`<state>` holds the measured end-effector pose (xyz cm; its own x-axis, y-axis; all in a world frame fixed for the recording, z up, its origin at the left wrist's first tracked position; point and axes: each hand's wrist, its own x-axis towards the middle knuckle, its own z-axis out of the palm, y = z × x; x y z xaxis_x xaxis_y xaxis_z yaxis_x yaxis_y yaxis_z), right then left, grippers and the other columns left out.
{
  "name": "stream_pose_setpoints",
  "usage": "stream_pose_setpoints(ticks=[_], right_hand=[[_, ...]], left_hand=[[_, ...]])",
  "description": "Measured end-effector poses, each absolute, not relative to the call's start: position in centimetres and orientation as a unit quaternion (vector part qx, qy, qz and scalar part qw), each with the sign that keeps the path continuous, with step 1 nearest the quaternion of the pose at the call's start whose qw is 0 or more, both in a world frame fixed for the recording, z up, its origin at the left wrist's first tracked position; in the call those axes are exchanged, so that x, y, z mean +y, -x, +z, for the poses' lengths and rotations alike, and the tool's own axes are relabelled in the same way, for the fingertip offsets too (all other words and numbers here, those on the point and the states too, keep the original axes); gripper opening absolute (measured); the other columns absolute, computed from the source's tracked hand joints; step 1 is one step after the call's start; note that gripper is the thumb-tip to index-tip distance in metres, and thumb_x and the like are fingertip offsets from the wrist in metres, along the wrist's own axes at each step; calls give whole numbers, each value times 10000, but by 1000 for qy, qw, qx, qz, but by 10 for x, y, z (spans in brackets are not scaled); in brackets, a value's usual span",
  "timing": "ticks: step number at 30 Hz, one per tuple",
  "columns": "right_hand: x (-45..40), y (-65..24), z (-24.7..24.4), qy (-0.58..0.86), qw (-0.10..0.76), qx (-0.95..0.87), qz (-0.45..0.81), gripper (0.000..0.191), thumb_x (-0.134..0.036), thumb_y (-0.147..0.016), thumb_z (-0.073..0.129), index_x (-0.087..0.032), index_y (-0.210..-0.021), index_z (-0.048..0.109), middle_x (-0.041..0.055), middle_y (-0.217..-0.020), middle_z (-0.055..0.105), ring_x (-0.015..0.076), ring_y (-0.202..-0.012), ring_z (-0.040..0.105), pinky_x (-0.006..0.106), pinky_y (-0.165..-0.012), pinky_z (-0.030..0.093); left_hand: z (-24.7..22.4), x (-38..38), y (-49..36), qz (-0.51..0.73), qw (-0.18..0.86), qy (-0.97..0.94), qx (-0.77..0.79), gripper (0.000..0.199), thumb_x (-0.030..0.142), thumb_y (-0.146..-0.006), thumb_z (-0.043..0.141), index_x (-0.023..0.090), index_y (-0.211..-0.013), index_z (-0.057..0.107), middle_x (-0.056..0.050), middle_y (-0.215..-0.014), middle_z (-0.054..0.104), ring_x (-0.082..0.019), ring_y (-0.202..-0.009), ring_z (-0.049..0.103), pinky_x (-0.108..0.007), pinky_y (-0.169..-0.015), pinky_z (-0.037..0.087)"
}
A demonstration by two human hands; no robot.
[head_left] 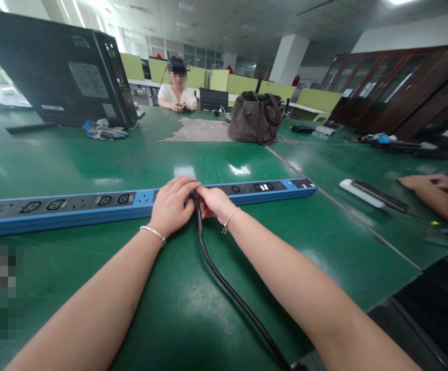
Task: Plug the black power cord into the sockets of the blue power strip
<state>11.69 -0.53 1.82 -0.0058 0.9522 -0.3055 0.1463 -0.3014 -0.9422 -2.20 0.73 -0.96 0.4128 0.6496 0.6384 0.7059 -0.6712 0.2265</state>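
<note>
Green bench point(103, 162), bearing a blue-sided power strip point(72, 222) well in from the near edge. The strip's long axis ran left to right, its right end slightly farther off, sockets upward. A black cable point(224, 281) curved from the strip's middle toward the near edge, its far end pointing away from the wearer. Grip: right hand point(214, 202) clamped on the cable's end; left hand point(172, 206) curled beside it, hold impossible to tell. Judged risk: cable drag or uneven finger pressure could have skewed that end or shifted the strip.
</note>
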Motion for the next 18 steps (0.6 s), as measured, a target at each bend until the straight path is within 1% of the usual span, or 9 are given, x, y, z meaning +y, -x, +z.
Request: stream_pose_setpoints(ticks=[2,3,5,6,8,11,14,16,18], right_hand=[[-8,-132,12,606,369,-547,444,414,-370,-941,354,-209,-584,487,-27,-416,497,109,-346,480,215,-404,399],[-10,-141,9,619,384,-588,350,399,-373,-936,367,-215,-590,485,-28,-435,503,109,-380,489,211,-433,389],[-16,-158,4,637,397,-644,148,360,-367,-919,404,-217,-609,506,-5,-541,557,126,-529,546,224,-546,401],[-19,-166,2,648,387,-651,77,348,-360,-918,400,-218,-624,520,8,-578,574,144,-580,559,242,-589,403],[-23,-181,-2,655,368,-660,-20,306,-325,-914,385,-214,-706,580,34,-666,616,175,-672,579,274,-661,412],[-20,-195,-8,614,355,-699,-92,265,-256,-890,397,-182,-907,651,87,-928,675,213,-913,585,318,-847,411],[-13,-201,-16,587,338,-729,-101,324,-256,-869,448,-164,-1111,643,98,-1224,617,234,-1174,490,363,-1028,318],[-9,-201,-20,603,316,-727,-88,366,-279,-883,446,-187,-1193,617,71,-1324,566,235,-1266,429,404,-1082,257],[-9,-200,-22,616,293,-727,-76,371,-294,-907,418,-218,-1214,612,41,-1347,555,226,-1290,416,432,-1104,217]], left_hand=[[-8,7,21,-341,36,852,-395,411,222,-806,488,245,-1203,591,-44,-1252,613,-226,-1260,457,-414,-1045,351],[-8,6,20,-338,37,852,-399,384,252,-817,503,244,-1187,603,-44,-1235,626,-229,-1250,468,-409,-1033,359],[-6,6,18,-341,44,843,-413,335,337,-830,540,241,-1138,633,-51,-1204,645,-235,-1213,502,-400,-1008,376],[-6,6,17,-344,49,839,-419,334,380,-829,558,241,-1120,644,-55,-1189,653,-238,-1192,520,-397,-997,382],[-5,7,16,-347,60,833,-427,350,435,-821,580,246,-1106,654,-56,-1174,663,-239,-1155,547,-393,-979,392],[-6,9,14,-349,71,825,-438,301,392,-849,553,263,-1099,662,-42,-1155,675,-222,-1114,573,-381,-955,406],[-7,12,12,-352,63,816,-455,266,323,-867,521,280,-1081,672,-24,-1128,689,-201,-1093,585,-367,-947,417],[-8,12,12,-350,54,812,-464,265,303,-857,524,287,-1075,676,-20,-1127,690,-200,-1090,588,-369,-950,421],[-7,11,12,-349,48,816,-459,271,281,-848,520,281,-1065,681,-24,-1124,691,-202,-1080,593,-374,-953,426]])
